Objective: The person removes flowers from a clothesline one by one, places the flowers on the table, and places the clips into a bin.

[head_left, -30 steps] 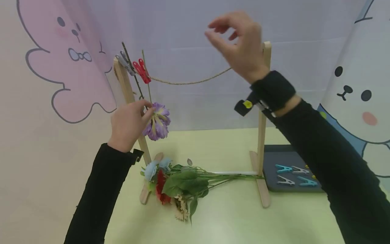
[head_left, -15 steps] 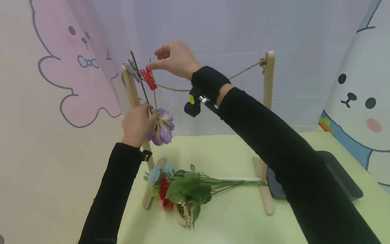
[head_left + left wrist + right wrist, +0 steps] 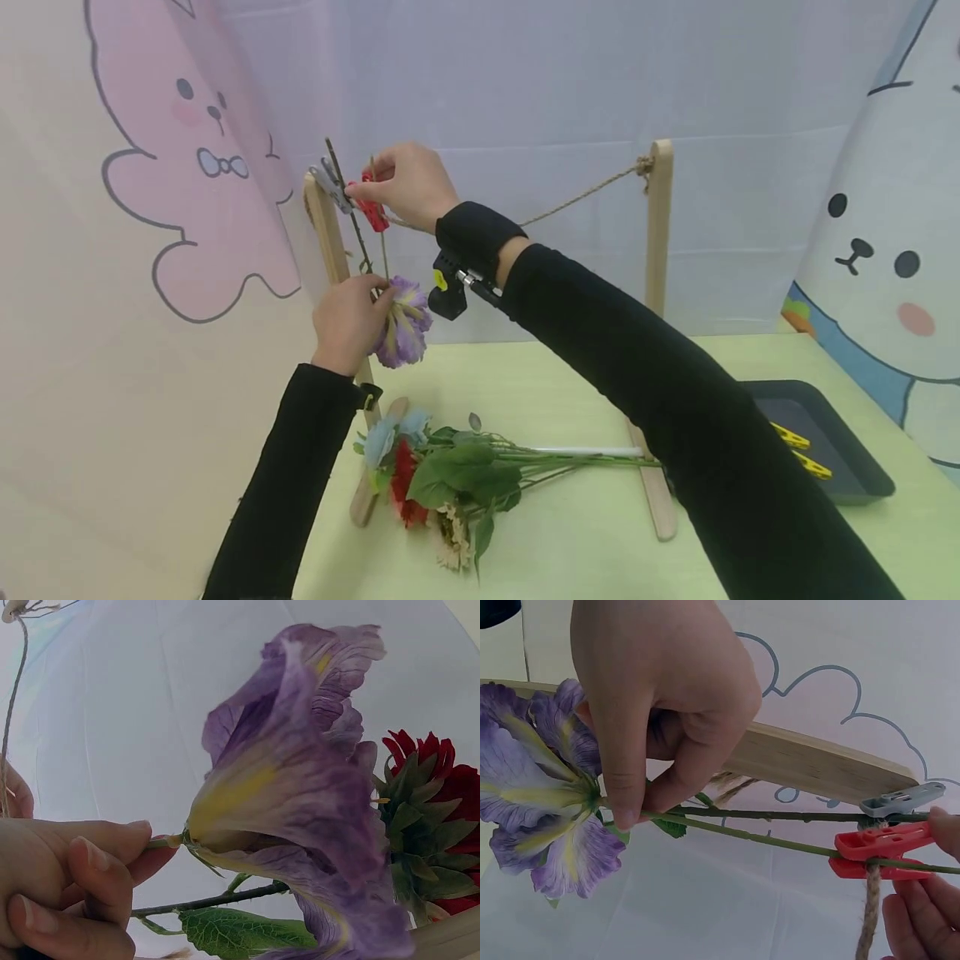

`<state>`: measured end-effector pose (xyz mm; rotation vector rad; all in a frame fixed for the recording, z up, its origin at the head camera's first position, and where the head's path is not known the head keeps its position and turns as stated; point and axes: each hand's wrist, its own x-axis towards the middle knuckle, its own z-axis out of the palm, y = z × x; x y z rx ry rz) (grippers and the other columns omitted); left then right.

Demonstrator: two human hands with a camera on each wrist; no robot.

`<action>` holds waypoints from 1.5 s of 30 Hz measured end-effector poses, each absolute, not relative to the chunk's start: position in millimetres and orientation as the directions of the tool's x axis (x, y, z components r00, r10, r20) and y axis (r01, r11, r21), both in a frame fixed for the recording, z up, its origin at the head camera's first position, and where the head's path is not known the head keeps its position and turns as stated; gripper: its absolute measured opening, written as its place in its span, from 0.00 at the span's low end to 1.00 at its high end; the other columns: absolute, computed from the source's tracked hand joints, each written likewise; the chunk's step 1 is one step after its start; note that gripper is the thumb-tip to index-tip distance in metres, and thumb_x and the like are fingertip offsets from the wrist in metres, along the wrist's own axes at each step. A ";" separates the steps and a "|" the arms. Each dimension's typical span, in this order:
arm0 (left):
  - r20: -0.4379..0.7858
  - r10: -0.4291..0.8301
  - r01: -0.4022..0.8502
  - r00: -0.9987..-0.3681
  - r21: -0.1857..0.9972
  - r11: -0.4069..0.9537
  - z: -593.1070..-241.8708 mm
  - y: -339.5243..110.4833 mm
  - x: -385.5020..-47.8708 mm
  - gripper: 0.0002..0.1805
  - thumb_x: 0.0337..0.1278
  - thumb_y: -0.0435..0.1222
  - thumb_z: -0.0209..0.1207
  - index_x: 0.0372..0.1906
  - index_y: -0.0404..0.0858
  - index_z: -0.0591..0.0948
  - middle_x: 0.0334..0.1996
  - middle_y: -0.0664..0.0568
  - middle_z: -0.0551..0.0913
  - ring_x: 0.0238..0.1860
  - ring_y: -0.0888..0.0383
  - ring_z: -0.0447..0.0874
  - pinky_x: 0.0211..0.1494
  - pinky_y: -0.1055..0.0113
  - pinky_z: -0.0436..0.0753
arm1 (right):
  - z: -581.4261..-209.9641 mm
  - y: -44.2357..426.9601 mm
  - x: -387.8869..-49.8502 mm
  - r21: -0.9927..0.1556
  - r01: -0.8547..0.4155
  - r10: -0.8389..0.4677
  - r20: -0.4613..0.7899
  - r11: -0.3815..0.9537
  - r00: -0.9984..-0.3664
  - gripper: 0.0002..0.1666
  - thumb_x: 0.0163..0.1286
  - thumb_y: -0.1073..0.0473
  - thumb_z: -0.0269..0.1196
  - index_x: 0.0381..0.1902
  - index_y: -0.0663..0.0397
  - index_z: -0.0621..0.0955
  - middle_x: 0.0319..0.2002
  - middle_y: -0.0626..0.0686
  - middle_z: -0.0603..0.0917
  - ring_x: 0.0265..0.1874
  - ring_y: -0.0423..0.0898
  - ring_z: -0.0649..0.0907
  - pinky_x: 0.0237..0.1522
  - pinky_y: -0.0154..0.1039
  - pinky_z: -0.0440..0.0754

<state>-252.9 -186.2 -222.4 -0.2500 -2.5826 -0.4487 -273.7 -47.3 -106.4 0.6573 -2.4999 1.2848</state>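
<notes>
My left hand (image 3: pixel 347 325) pinches the green stem (image 3: pixel 780 841) of a purple artificial flower (image 3: pixel 405 323), right behind the bloom, which hangs head down. Higher up, my right hand (image 3: pixel 412 185) grips the handles of a red clothespin (image 3: pixel 373 212) between thumb and fingers. That clothespin sits on the rope (image 3: pixel 871 911), with the green stem running through it. Beside it, a grey clothespin (image 3: pixel 904 799) holds a darker stem (image 3: pixel 787 815) on the rope near the left wooden post (image 3: pixel 327 225). A red flower (image 3: pixel 442 825) with green sepals shows behind the purple petals in the left wrist view.
Blue, red and cream flowers with green leaves (image 3: pixel 465 475) lie on the table (image 3: pixel 555 533) under the rope. The right wooden post (image 3: pixel 658 225) carries the rope's other end. A dark tray (image 3: pixel 847 442) with yellow clothespins (image 3: pixel 813 465) is partly behind my right sleeve.
My right hand has come left and down from near the right post to the red clothespin and now grips it. My left hand keeps its pinch on the stem. The head view has shifted slightly.
</notes>
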 end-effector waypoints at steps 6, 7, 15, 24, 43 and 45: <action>0.523 0.091 0.269 -0.847 0.274 0.924 -220.1 -182.0 -252.2 0.13 0.62 0.41 0.54 0.42 0.37 0.83 0.25 0.45 0.83 0.22 0.51 0.77 0.16 0.67 0.66 | -104.8 -46.9 -273.4 -0.717 -0.491 -0.227 0.438 0.496 -0.870 0.15 0.62 0.50 0.62 0.41 0.55 0.82 0.43 0.51 0.83 0.47 0.43 0.78 0.45 0.32 0.74; 0.522 0.092 0.270 -0.848 0.277 0.922 -219.6 -181.5 -252.0 0.13 0.62 0.41 0.54 0.42 0.37 0.83 0.25 0.45 0.83 0.22 0.51 0.77 0.16 0.67 0.66 | -104.5 -46.7 -273.0 -0.715 -0.491 -0.221 0.443 0.498 -0.869 0.15 0.63 0.50 0.62 0.40 0.55 0.82 0.42 0.51 0.83 0.46 0.43 0.78 0.44 0.32 0.74; 0.542 0.095 0.281 -0.835 0.271 0.921 -216.8 -177.8 -249.0 0.13 0.61 0.40 0.55 0.40 0.36 0.83 0.25 0.44 0.83 0.23 0.50 0.77 0.17 0.66 0.66 | -105.5 -44.8 -270.6 -0.664 -0.559 -0.214 0.531 0.496 -0.820 0.13 0.63 0.53 0.61 0.37 0.58 0.81 0.39 0.53 0.83 0.42 0.44 0.78 0.42 0.30 0.73; 0.542 0.103 0.292 -0.834 0.276 0.916 -217.3 -174.6 -243.6 0.12 0.61 0.40 0.54 0.37 0.37 0.84 0.24 0.45 0.83 0.21 0.51 0.76 0.17 0.68 0.65 | -110.8 -43.6 -270.0 -0.624 -0.650 -0.233 0.619 0.435 -0.750 0.10 0.65 0.57 0.59 0.37 0.60 0.81 0.38 0.54 0.85 0.39 0.44 0.80 0.40 0.27 0.72; 0.561 0.125 0.323 -0.818 0.269 0.907 -219.4 -167.9 -231.7 0.13 0.63 0.40 0.52 0.39 0.38 0.84 0.23 0.45 0.83 0.17 0.52 0.74 0.15 0.69 0.59 | -90.9 -21.2 -266.4 -0.727 -0.666 -0.031 0.671 0.168 -0.741 0.16 0.60 0.59 0.64 0.45 0.61 0.80 0.42 0.57 0.84 0.42 0.43 0.81 0.44 0.25 0.73; 0.570 0.133 0.338 -0.811 0.271 0.901 -217.9 -166.0 -228.6 0.13 0.63 0.39 0.51 0.41 0.37 0.83 0.24 0.44 0.83 0.17 0.52 0.74 0.15 0.68 0.59 | -89.6 -11.0 -265.1 -0.720 -0.672 -0.005 0.682 0.172 -0.732 0.18 0.60 0.58 0.65 0.47 0.61 0.80 0.42 0.56 0.84 0.42 0.43 0.80 0.45 0.25 0.73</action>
